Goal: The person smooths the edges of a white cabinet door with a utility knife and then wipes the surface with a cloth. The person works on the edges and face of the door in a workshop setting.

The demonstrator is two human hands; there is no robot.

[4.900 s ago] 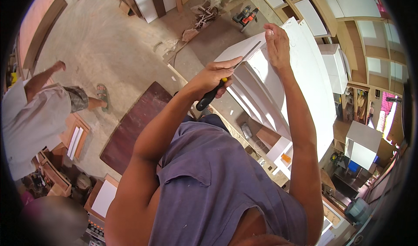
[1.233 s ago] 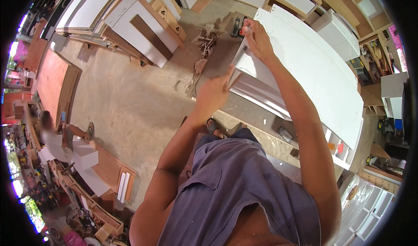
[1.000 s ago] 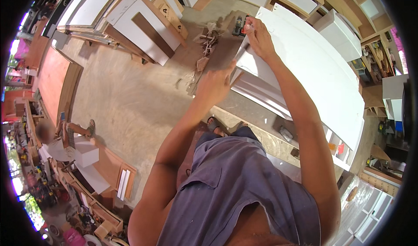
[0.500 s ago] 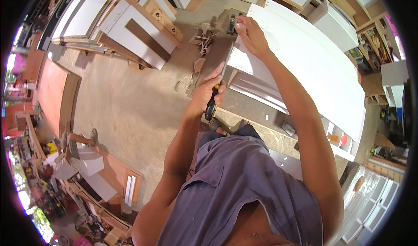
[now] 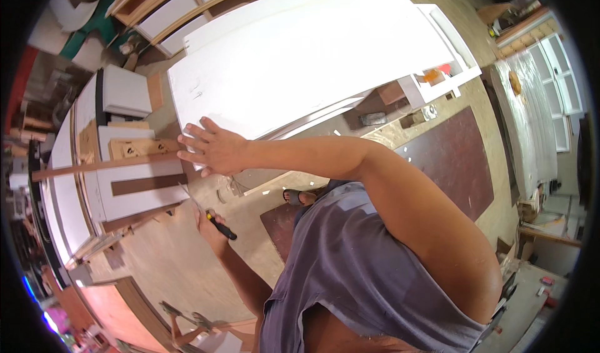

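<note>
We kept our right hand (image 5: 215, 148) flat, palm down, with the fingers and thumb spread apart, over the near left corner of the white cabinet (image 5: 306, 50). The hand overlapped the top panel's edge; we could not tell how firmly it bore on the surface. We held the hand tool (image 5: 224, 229) in our left hand (image 5: 210, 227), with the fingers wrapped around its black handle, forward of which sat a yellow collar. The slim blade (image 5: 192, 198) pointed away from our body, up and to the left. Its tip lay near the cabinet corner; we saw a gap between blade and panel in this view.

The cabinet spanned the upper middle, its long near side facing us above a recessed opening. At its right end, orange and red items (image 5: 431, 75) lay within a white frame.

For movement, we had concrete floor (image 5: 162, 253) below and left of the tool, reaching to a pinkish board (image 5: 115, 309). Leaning boards (image 5: 140, 187) bounded the left side, beyond the blade. A dark red sheet (image 5: 453, 159) lay on the floor along our right, and a plastic-wrapped panel (image 5: 522, 122) stood farther right.
</note>
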